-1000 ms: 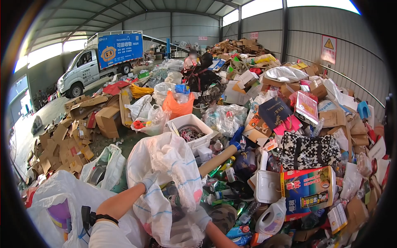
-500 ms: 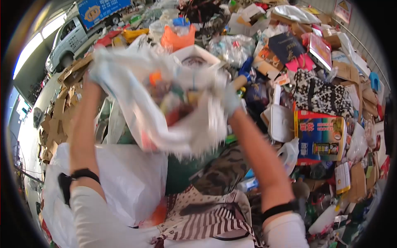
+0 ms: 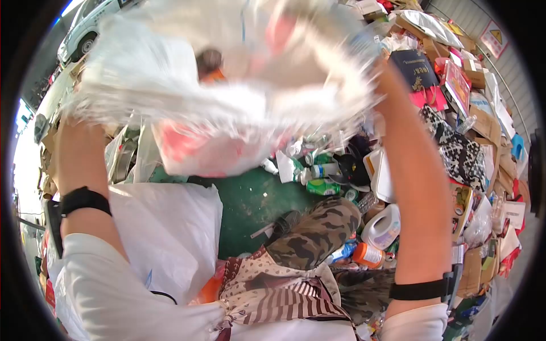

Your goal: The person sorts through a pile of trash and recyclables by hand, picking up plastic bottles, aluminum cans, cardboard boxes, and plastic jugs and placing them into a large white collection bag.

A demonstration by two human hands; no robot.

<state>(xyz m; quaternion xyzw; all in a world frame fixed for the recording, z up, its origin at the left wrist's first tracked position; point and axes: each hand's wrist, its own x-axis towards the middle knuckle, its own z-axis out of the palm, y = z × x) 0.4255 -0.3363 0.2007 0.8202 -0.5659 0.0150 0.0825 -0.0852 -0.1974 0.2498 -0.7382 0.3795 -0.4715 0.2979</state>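
A large white woven sack [image 3: 227, 105], blurred by motion, is raised across the top of the view with its frayed mouth spread wide. Several items show inside it, among them a small dark and orange thing [image 3: 210, 65]. Both my arms reach up to the sack, one at each side. My left hand is hidden behind the sack's left edge, and my right hand is lost in blur at its right edge. Reddish patches show on the sack's underside.
Mixed waste rises on the right, with a dark blue bag [image 3: 412, 69], a white jug [image 3: 381, 227] and an orange-labelled bottle [image 3: 368, 256]. A white plastic sheet [image 3: 165, 227] lies at the left by my legs. A vehicle [image 3: 85, 28] stands at the upper left.
The sack has moved up and toward me, filling more of the view, and both arms have risen with it. More of the green floor and the bottles beneath it now shows.
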